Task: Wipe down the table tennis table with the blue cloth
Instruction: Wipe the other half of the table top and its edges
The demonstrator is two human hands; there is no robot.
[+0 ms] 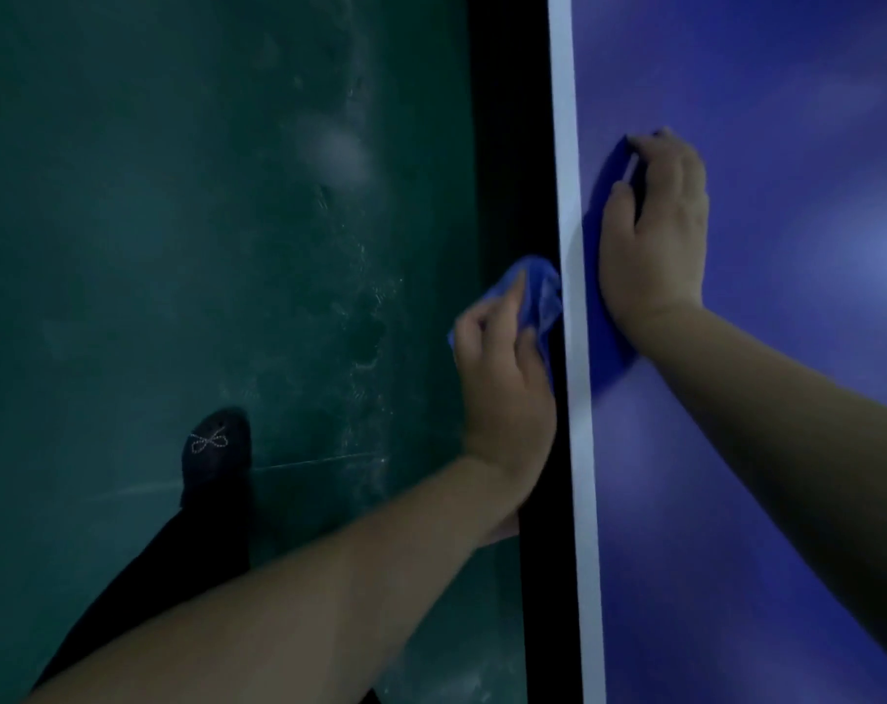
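At table [787,449] edge, hands [652,236] pressing cloths [596,256]

A sports hall: blue table tennis table [787,449] over scuffed green floor [177,246].

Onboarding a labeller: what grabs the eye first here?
The glossy blue table tennis table with its white edge stripe fills the right. The right hand presses a blue cloth flat on it; the left hand grips a bunched cloth end off the edge, above the scuffed green floor.
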